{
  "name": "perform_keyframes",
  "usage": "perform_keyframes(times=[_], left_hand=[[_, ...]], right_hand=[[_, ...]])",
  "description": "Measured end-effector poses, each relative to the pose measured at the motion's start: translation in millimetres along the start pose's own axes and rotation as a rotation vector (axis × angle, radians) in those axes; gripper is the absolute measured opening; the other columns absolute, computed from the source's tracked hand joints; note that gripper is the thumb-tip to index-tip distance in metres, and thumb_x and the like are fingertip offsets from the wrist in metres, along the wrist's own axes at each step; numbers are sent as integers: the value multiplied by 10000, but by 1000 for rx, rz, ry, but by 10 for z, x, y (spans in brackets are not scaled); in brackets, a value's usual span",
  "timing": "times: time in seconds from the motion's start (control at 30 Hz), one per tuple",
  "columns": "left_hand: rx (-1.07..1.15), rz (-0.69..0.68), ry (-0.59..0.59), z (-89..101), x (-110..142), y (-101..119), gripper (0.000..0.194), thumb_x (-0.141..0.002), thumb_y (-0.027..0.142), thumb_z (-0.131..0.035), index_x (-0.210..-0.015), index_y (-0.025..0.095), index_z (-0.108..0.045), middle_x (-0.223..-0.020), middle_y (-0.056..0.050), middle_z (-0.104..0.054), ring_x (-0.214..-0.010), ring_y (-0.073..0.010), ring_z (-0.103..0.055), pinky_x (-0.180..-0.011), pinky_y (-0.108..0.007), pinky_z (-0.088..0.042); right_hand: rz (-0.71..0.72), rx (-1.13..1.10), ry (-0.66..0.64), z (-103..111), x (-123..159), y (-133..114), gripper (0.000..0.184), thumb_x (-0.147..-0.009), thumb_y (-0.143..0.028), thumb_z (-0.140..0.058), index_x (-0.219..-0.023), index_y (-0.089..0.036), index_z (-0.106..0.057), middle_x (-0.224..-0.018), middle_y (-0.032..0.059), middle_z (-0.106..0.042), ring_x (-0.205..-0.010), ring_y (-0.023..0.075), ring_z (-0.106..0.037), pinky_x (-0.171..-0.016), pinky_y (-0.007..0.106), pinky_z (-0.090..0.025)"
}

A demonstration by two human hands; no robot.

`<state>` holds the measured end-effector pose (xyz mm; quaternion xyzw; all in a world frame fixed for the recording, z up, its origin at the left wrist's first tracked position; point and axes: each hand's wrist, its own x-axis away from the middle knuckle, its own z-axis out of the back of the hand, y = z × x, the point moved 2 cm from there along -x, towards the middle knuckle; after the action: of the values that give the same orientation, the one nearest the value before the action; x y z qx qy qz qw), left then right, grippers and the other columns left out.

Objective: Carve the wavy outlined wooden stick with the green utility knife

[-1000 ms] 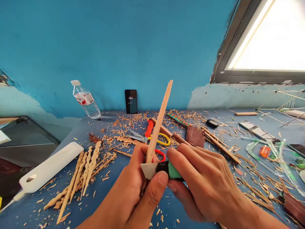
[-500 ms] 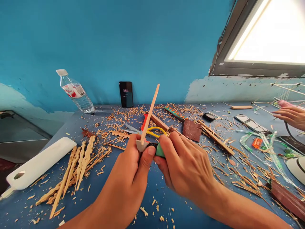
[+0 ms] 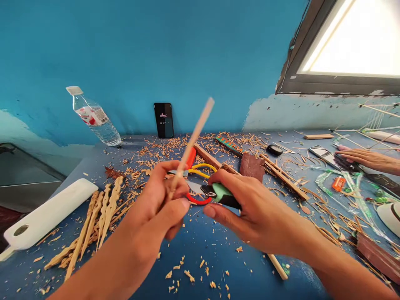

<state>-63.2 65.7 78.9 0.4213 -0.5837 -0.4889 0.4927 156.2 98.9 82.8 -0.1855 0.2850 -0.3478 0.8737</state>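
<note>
My left hand (image 3: 159,200) is closed around the lower end of a thin wooden stick (image 3: 193,139), which points up and to the right and is blurred by motion. My right hand (image 3: 250,208) grips a green and black utility knife (image 3: 218,193) with its short blade aimed left at the stick's base, a small gap away from it. Both hands hover over the blue table (image 3: 203,246), above the wood shavings (image 3: 187,275). Red and yellow handled scissors (image 3: 196,173) lie just behind my hands.
Carved wooden sticks (image 3: 96,221) and a white board (image 3: 46,216) lie at the left. A water bottle (image 3: 93,118) and a phone (image 3: 163,120) stand at the wall. Another person's hand (image 3: 365,158) rests at the far right among strips and plastic.
The knife blade has come off the stick and moved right. My left hand has swung the stick a little. The other person's hand has moved lower onto the table.
</note>
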Motion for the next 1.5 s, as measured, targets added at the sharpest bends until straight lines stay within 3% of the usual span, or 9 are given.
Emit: perform_keyframes(times=[0.17,0.27,0.47,0.6,0.77,0.97,1.23,1.4,1.5], left_hand=[[-491,-192,87,214,-8,189,447,-1076,702,-564,-1185,316,-762,-688,21,-570,-584,-146,-542,-501,-198,-411],[-763,-248,-24,308,-20,270,427,-1062,680,-611,-1191,351,-852,-944,-30,-756,-811,-194,-696,-628,-201,-518],[-647,-149,47,412,27,392,416,-950,692,-771,-1193,375,-887,-941,-12,-835,-761,-178,-739,-584,-165,-543],[-271,-200,209,379,23,460,248,-814,499,-954,-886,292,-839,-464,39,-606,-402,-104,-481,-361,-153,-294],[114,-341,150,151,-53,324,171,-872,383,-973,-970,296,-862,-892,44,-809,-738,-76,-717,-701,-94,-584],[49,-374,84,-122,-21,239,239,-1055,482,-773,-990,253,-795,-937,20,-762,-894,-109,-708,-890,-145,-606],[188,-59,99,-169,269,-98,307,-1067,600,-700,-1152,306,-725,-904,11,-704,-780,-123,-646,-690,-166,-586],[202,36,111,-298,357,-211,868,-853,538,-944,-1598,358,-538,-1434,-91,-741,-1266,-284,-755,-1060,-351,-667],[226,28,2,-400,351,-167,829,-818,493,-975,-1542,379,-588,-1589,-83,-667,-1418,-305,-698,-1177,-387,-613]], right_hand=[[-93,-93,494,231,25,112,159,-1080,-391,-723,-1001,-273,-652,-737,-56,-552,-592,129,-468,-554,309,-372],[-86,93,720,355,48,185,181,-1008,-384,-814,-1131,-283,-729,-975,4,-645,-633,128,-478,-606,347,-414],[10,-54,253,311,5,250,109,-969,-304,-835,-1048,-267,-770,-668,-64,-632,-526,103,-463,-496,284,-358],[-119,-347,278,63,-37,251,170,-963,-356,-846,-918,-237,-734,-608,-69,-588,-486,91,-412,-423,244,-303],[-329,-770,336,-258,-26,83,329,-875,-431,-927,-880,-241,-658,-580,-97,-502,-447,90,-407,-379,209,-326],[-305,-945,153,-399,47,-231,374,-927,-483,-862,-873,-240,-583,-627,-93,-475,-478,73,-359,-400,187,-315],[21,-250,304,-95,3,-56,246,-977,-209,-699,-806,-251,-528,-572,-110,-394,-480,83,-281,-443,227,-254],[137,38,288,-68,7,-35,176,-803,-111,-615,-861,-257,-537,-635,-94,-550,-496,90,-409,-500,246,-309],[145,45,279,-124,3,-28,176,-758,-131,-572,-865,-260,-519,-662,-88,-584,-519,95,-463,-517,243,-330]])
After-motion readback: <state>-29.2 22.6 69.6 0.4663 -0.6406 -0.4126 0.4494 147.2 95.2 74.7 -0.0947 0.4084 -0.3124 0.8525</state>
